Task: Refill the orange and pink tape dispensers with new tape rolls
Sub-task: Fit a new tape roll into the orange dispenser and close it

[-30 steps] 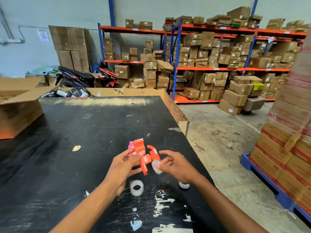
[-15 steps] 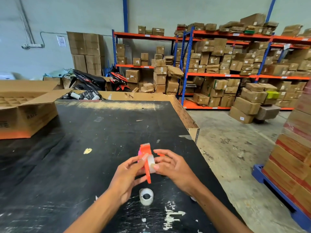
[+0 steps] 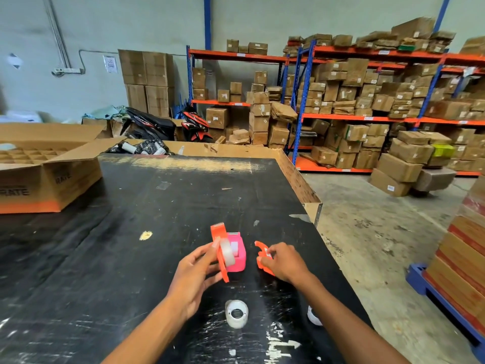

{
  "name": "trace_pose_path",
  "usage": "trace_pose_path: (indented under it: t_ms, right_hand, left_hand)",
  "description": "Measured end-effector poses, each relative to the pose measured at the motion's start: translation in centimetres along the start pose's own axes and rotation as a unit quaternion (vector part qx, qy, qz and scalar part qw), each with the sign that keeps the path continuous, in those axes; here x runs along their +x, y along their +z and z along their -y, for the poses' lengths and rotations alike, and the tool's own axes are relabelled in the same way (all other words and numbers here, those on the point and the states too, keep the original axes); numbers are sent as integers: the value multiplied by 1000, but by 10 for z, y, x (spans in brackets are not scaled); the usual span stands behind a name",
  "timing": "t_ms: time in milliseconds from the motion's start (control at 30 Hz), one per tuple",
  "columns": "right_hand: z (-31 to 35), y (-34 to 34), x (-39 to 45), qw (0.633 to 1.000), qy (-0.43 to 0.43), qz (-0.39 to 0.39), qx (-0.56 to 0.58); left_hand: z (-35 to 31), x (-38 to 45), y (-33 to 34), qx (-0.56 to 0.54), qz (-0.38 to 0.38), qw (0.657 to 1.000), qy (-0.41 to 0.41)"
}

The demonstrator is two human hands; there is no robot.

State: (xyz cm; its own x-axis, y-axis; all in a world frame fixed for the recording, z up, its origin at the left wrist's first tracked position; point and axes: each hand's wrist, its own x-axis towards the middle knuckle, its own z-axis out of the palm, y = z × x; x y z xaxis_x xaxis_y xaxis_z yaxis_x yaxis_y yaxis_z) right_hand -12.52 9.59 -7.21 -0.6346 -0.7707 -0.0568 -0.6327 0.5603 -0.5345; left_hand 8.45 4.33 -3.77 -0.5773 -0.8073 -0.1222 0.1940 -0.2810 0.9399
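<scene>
Over the near-right part of the black table (image 3: 131, 232), the left hand (image 3: 195, 274) pinches one half of the orange tape dispenser (image 3: 219, 252) between thumb and fingers. The shell stands on edge, its long axis running away from the person, cutter end up and far, lower tip pointing down toward the table. A clear tape roll (image 3: 227, 252) sits against its right face. Just behind it, on the table, stands the pink tape dispenser (image 3: 238, 254), upright, with what looks like a roll in its cavity, though the orange piece partly hides it.

The right hand (image 3: 284, 262) grips the other orange shell half (image 3: 262, 258) with curled fingertips, apart from the first half, its hooked end pointing up.

Nearer the person, a white tape roll (image 3: 236, 313) lies flat on the table; another roll (image 3: 313, 316) peeks out beside the right forearm. At far left sits an open cardboard box (image 3: 52, 177) with a grid of dividers inside.
</scene>
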Motion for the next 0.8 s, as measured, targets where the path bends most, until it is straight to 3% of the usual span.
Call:
trace_pose_path:
  t_ms: [133,233,300,400,567,800]
  right_hand:
    - [11,8,-2,999,-11,-16,-37]
    - [21,-4,-15,984,8,2,180]
    - [31,-17,-31,932,-16,32,361]
    - [45,-30,-59,870,-80,68,483]
    - [55,-27,-86,838,-101,42,535]
    - [49,-25,-97,853,-104,-11,511]
  left_hand:
    - [2,3,-2,13,-1,1000,3]
    - [3,7,-2,14,-2,1000,7]
    - [2,8,-1,13,1,1000,14]
    - [2,9,4,7,5,1000,21]
    - [7,6,15,0,16,1000,25]
    - [5,-2,25,1,9,999,52]
